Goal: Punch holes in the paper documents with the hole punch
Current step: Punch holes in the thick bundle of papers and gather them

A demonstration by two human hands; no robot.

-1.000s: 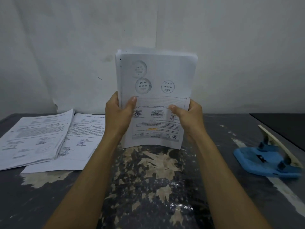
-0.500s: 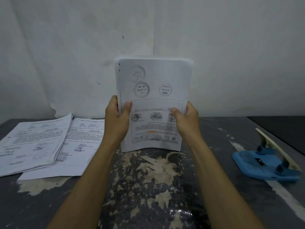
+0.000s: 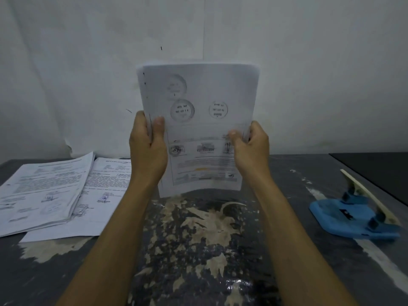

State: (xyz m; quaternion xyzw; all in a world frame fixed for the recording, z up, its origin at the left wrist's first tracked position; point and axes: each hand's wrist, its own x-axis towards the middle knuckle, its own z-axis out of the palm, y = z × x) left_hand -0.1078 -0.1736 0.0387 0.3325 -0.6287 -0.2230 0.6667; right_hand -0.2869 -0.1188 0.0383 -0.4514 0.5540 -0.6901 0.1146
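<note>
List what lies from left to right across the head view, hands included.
Thick pile of printed documents lying flat → single printed sheet under its right edge → left hand → upright stack of stamped papers → right hand → blue hole punch with cream lever.

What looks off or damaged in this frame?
The tabletop coating is badly worn, with pale flaked patches through the dark surface in the middle. The two paper piles at left lie fanned and skewed, not squared. The held stack bows at its lower edge. The hole punch looks intact.
</note>
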